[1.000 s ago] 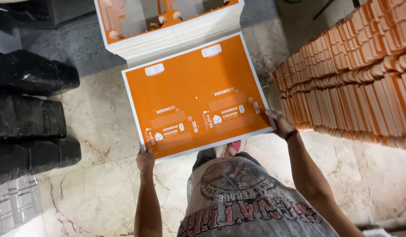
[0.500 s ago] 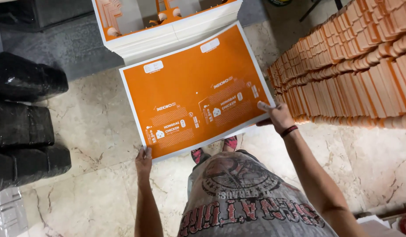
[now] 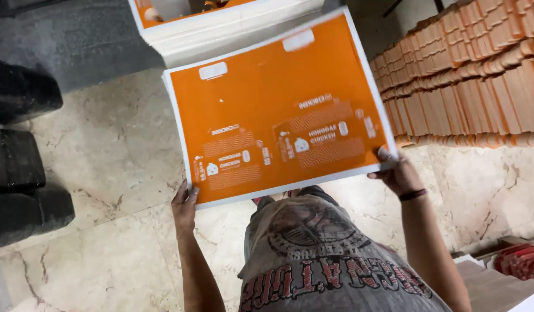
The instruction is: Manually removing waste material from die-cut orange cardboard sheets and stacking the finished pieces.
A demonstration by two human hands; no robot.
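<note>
Overhead, a large orange printed sheet (image 3: 278, 112) with a white border, held flat and slightly tilted above a marble floor (image 3: 117, 173). Left hand (image 3: 185, 202) pinching the sheet's near-left corner, thumb on top of the white margin, fingers curled out of sight beneath. Right hand (image 3: 397, 170) gripping the near-right corner, fingertips over the white edge, a dark band (image 3: 412, 195) round the wrist. Both hands closed on the sheet, one at each near corner, arms reaching forward from a grey printed T-shirt (image 3: 330, 260). Far edge of the sheet lying over or just in front of a thick stack of like sheets (image 3: 221, 26), white-edged with an orange top face; touching or not, cannot tell. Off to the right, well packed rows of folded orange cartons (image 3: 469, 75), stacked on edge and leaning, close beside the sheet's right margin. Along the left, three black bundles (image 3: 18, 156) one behind another on the floor, well apart from the sheet. At the lower right corner, a few red pieces (image 3: 518, 263) beside pale board, too small to tell more.
</note>
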